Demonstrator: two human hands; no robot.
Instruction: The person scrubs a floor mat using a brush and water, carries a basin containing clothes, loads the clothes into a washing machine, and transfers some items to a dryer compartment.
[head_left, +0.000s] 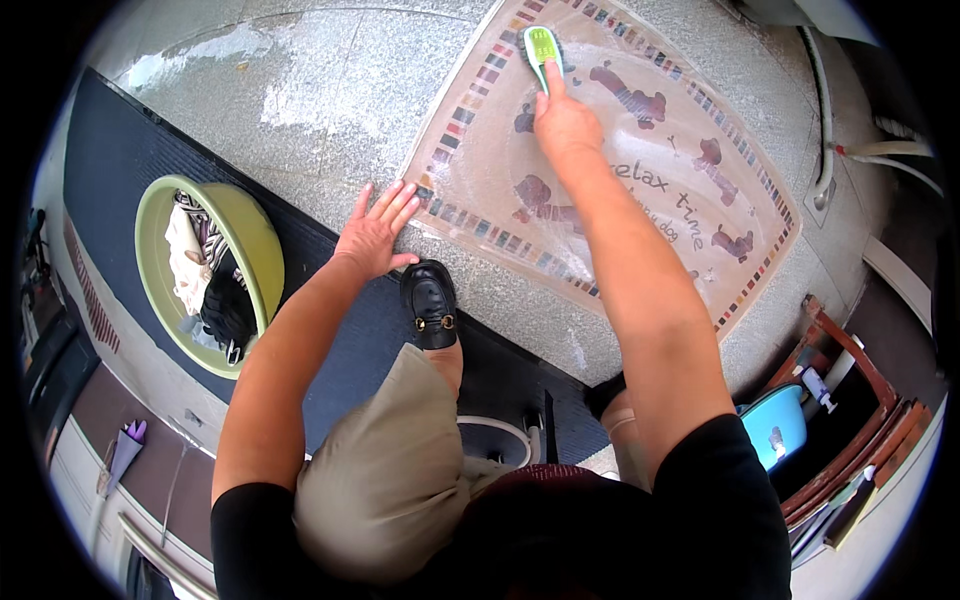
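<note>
A green and white scrubbing brush (542, 49) is gripped by its handle in my right hand (568, 129), with the index finger stretched along its back. Its dark bristles rest on the wet beige mat (480, 176), near the far left part. Dog figures, lettering and a border of coloured blocks decorate this mat, which lies flat on the stone floor. At the mat's near left corner, my left hand (377, 231) is spread flat, fingertips on the corner. My right forearm hides part of the pattern.
A yellow-green tub (271, 244) holding clothes stands left on a dark ribbed floor mat (112, 146). Suds and water (300, 97) wet the stone floor. A light blue basin (780, 427) and a reddish wooden frame (851, 341) are at right. A hose (825, 127) runs behind. My black shoe (429, 300) is close by.
</note>
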